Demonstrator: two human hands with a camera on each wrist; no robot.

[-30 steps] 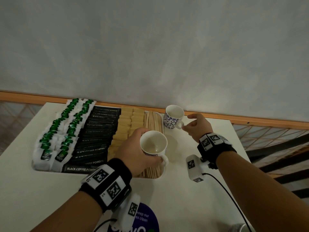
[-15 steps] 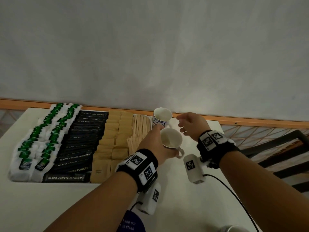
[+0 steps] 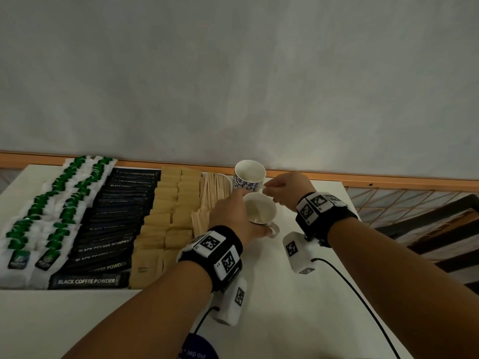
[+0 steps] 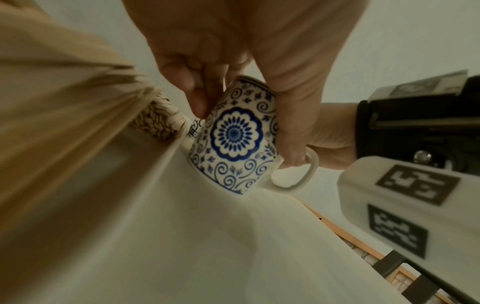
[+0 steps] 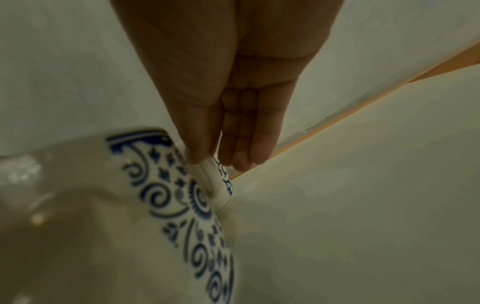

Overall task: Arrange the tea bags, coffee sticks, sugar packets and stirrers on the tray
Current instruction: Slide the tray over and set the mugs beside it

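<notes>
The left hand [image 3: 234, 218], gripping 1 near cup [image 3: 260, 211], is carrying it rightward off the stirrers [image 3: 211, 195] toward the far cup [image 3: 248, 178], whose handle the right hand [image 3: 287, 186] is pinching. Tea bags [image 3: 55, 203], coffee sticks [image 3: 108, 229] and sugar packets [image 3: 166, 216] are lying in rows on the tray [image 3: 229, 178], likely finished.
</notes>
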